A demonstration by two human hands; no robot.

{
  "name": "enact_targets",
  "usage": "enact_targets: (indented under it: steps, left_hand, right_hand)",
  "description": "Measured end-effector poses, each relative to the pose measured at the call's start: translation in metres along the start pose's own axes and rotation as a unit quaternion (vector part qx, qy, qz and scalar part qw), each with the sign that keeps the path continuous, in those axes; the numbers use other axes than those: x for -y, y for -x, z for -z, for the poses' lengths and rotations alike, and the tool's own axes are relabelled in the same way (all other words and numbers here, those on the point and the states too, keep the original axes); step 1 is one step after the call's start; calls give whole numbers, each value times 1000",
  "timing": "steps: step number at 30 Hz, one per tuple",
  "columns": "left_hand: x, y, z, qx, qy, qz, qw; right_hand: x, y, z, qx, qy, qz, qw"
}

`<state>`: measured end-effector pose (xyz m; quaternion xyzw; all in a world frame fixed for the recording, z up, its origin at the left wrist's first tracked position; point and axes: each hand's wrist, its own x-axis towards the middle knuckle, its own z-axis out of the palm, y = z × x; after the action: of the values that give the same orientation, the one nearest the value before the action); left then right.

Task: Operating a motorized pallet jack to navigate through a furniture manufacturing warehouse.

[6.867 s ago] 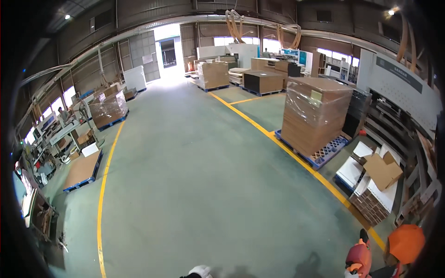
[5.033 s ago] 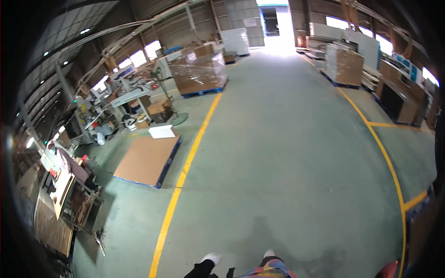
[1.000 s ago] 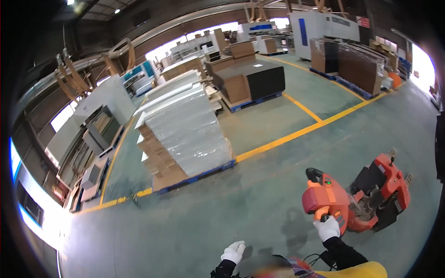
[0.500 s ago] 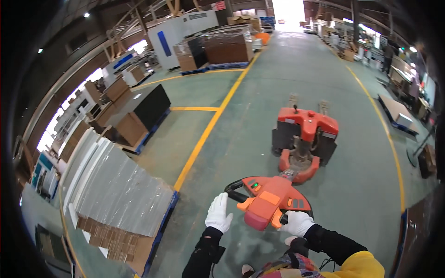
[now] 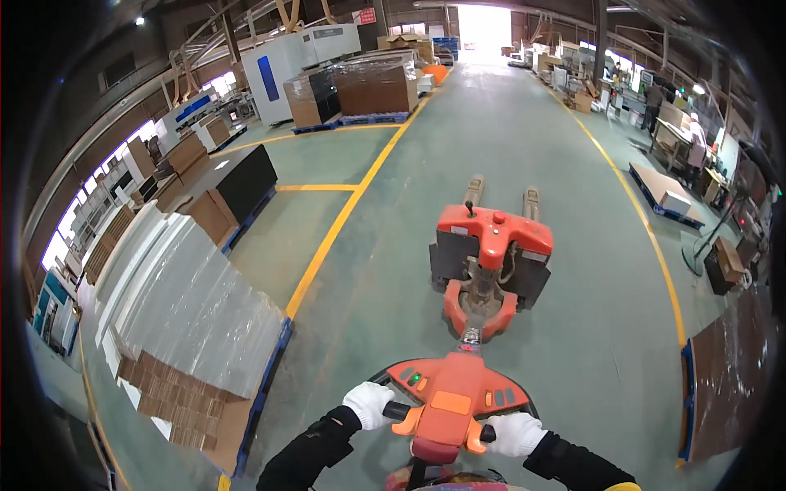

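Observation:
In front of me stands a red electric pallet truck point(image 5: 496, 232), its two forks pointing away down the aisle. Its orange-red control handle point(image 5: 451, 400) reaches back toward me and carries black grips, orange thumb levers and a small green light. My left hand point(image 5: 368, 405), in a white glove, is closed round the left grip. On the other side my right hand point(image 5: 514, 434), gloved likewise, is wrapped round the right grip. The undersides of both hands' fingers are hidden.
At left, a wrapped stack of grey-white panels point(image 5: 196, 303) rests on a blue pallet. Farther off stand wrapped brown stacks point(image 5: 377, 86) beside a yellow floor line point(image 5: 340, 221). At right are a wrapped brown stack point(image 5: 733, 380), a low pallet of boards point(image 5: 659, 192) and people point(image 5: 696, 151) by workbenches.
My left hand has gone from open beside the left grip to closed round it. My right hand stays on its grip. The truck now sits farther left and lower in view.

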<state>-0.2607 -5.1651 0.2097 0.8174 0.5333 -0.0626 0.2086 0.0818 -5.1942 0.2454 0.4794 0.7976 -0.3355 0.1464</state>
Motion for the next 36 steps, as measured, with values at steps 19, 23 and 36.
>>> enact_targets:
  steps: [19, 23, 36]
  left_hand:
    - [-145, 305, -112, -37, 50, 13, 998]
    - [-171, 362, -110, -34, 67, -6, 997]
    - [-205, 550, -188, -125, 71, -65, 988]
  right_hand:
    - [96, 246, -182, 20, 11, -39, 999]
    - [121, 289, -218, -5, 2, -17, 1000]
    - [221, 426, -340, -21, -35, -18, 999]
